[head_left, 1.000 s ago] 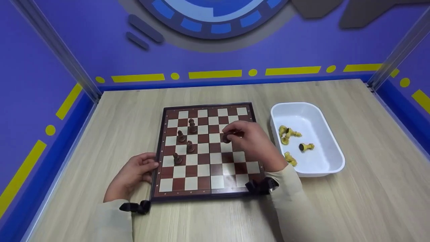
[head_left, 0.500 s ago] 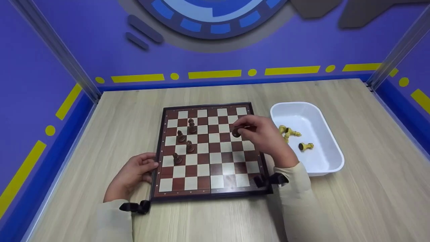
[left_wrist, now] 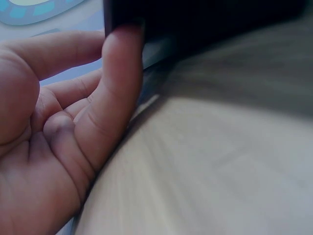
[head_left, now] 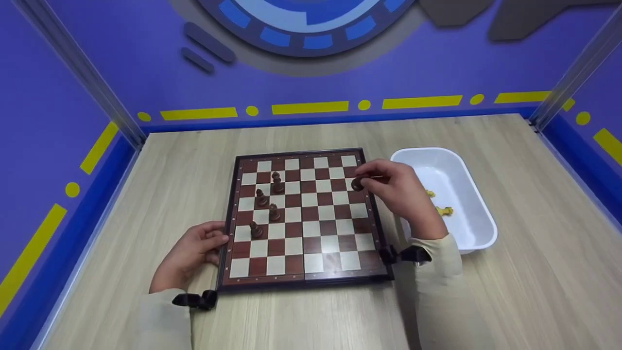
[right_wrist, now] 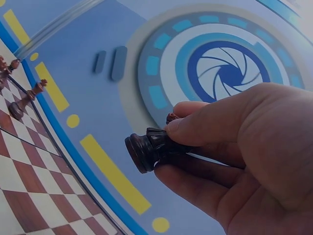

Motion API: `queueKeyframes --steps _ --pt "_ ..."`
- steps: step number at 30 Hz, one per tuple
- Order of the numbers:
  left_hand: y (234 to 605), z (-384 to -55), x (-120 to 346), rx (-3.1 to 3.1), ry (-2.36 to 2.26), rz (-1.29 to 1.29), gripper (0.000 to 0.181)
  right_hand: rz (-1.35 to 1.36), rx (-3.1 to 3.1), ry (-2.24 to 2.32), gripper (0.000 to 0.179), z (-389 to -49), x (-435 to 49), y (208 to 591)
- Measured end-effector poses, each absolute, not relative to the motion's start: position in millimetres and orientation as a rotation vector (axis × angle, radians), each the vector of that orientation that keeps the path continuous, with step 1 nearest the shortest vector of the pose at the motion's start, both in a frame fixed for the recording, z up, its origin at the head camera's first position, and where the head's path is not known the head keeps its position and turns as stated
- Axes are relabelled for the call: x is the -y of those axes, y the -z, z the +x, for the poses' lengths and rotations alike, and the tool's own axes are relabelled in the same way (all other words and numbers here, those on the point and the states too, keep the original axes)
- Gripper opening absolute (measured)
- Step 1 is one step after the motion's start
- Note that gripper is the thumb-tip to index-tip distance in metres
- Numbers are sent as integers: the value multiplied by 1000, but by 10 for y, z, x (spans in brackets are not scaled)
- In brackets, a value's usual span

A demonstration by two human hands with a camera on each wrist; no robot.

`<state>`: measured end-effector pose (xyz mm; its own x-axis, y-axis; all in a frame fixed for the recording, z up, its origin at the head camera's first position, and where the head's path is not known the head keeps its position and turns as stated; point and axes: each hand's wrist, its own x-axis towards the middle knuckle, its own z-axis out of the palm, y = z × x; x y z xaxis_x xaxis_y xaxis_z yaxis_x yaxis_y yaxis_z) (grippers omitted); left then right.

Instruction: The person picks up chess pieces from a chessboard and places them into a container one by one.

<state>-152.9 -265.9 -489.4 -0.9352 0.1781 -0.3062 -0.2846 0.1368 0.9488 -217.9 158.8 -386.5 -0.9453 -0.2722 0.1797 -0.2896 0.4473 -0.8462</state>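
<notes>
The right hand (head_left: pixel 401 189) pinches a dark chess piece (head_left: pixel 358 183) (tilted over, base pointing leftward) above the chessboard (head_left: pixel 320 214) near its right edge, just left of the white tray (head_left: pixel 470 214) with yellow pieces (head_left: pixel 445 211). The left hand (head_left: pixel 192 248), loose and grasping nothing, touches the chessboard's left edge; 4 brown pieces (head_left: pixel 274 212) stand on the chessboard's left half

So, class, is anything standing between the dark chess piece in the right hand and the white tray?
Only the raised rim of the white tray, partly hidden by the right hand. No other visible piece blocks the dark chess piece near the right edge of the chessboard.
</notes>
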Motion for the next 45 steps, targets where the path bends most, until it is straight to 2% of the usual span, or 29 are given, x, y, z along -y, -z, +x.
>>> queueKeyframes --steps 45 --pt "4898 -1527 2661 -2069 -1857 -94 48 207 2602 -1518 20 -2259 -2116 3903"
